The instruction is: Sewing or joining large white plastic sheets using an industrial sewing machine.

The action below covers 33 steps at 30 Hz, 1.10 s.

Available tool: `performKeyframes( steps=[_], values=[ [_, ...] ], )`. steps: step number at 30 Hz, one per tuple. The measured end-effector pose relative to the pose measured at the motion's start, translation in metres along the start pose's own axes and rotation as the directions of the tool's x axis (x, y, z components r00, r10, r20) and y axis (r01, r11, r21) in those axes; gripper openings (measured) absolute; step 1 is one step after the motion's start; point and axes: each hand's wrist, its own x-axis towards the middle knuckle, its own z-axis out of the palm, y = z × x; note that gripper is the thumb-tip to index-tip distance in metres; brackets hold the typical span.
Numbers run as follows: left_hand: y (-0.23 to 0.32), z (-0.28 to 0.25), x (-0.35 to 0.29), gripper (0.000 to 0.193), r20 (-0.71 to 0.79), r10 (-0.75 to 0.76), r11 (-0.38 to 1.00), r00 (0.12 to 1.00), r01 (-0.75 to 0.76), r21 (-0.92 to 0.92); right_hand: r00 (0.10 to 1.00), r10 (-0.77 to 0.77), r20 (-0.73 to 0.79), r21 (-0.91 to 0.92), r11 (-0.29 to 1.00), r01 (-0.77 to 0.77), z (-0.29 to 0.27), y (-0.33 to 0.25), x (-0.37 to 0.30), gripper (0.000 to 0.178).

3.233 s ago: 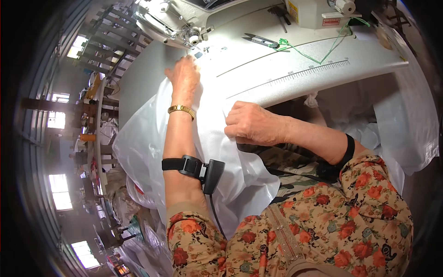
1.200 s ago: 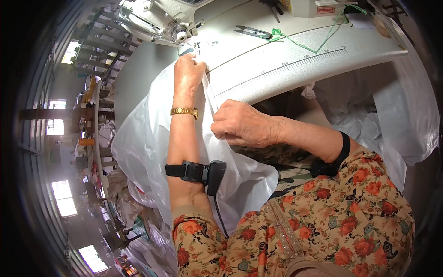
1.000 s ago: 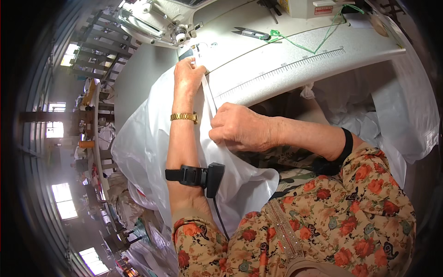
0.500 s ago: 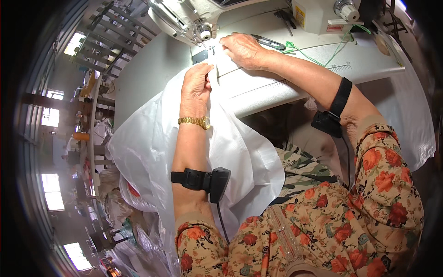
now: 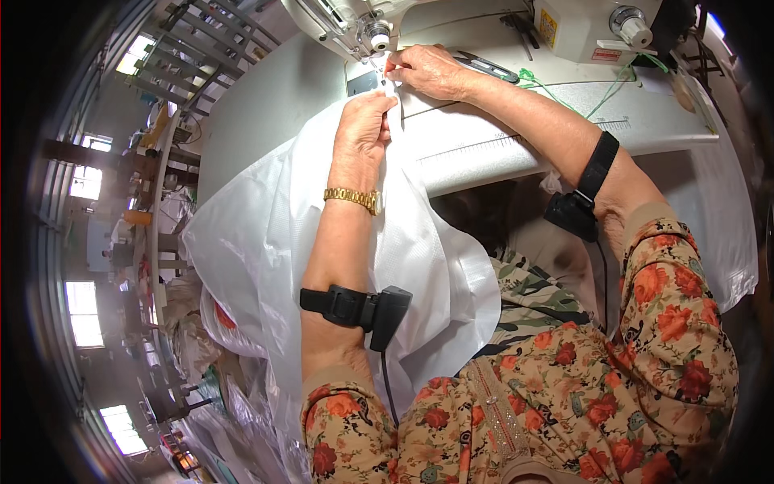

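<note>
My left hand is closed, its thumb and fingers pinching the narrow gathered edge of a large white sheet just in front of the sewing machine's needle area. Folds of the sheet hang from the bed over my lap. Beside the needle, my right hand has its thumb and fingers drawn together; bright glare hides what lies between them. Over both hands hangs the head of the sewing machine, with a round dial on its front. A metal plate shows beside the needle area.
Behind my right wrist lies a dark-handled thread snipper or cutter. Green thread trails across the machine bed with its ruler scale. Dark tools rest farther back. Clear plastic is heaped at lower left.
The view has shifted, so the machine sits higher and farther right. Against it, my right fingers have come a little closer to the needle. My left hand keeps its pinch on the sheet.
</note>
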Motion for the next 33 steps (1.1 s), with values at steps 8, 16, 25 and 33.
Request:
performKeyframes(
  steps=[8, 16, 25, 33],
  values=[
    [-0.011, 0.008, -0.002, 0.018, 0.019, 0.044, 0.97, 0.999, -0.047, 0.237, 0.991, -0.114, 0.066, -0.316, 0.94, 0.129, -0.002, -0.004, 0.003, 0.026],
    [-0.019, 0.009, -0.008, 0.039, -0.018, 0.434, 0.599, 0.901, -0.273, 0.753, 0.989, -0.105, 0.109, -0.353, 0.925, 0.137, -0.004, -0.01, 0.001, 0.02],
    [-0.011, 0.001, 0.002, 0.033, 0.136, 0.426, 0.34, 0.895, -0.298, 0.892, 0.973, -0.182, -0.141, -0.312, 0.941, 0.131, 0.011, -0.014, -0.016, 0.016],
    [-0.012, -0.001, 0.007, 0.034, 0.123, 0.408, 0.345, 0.905, -0.277, 0.897, 0.922, -0.383, -0.06, -0.49, 0.816, 0.307, 0.011, -0.005, -0.027, 0.015]
  ],
)
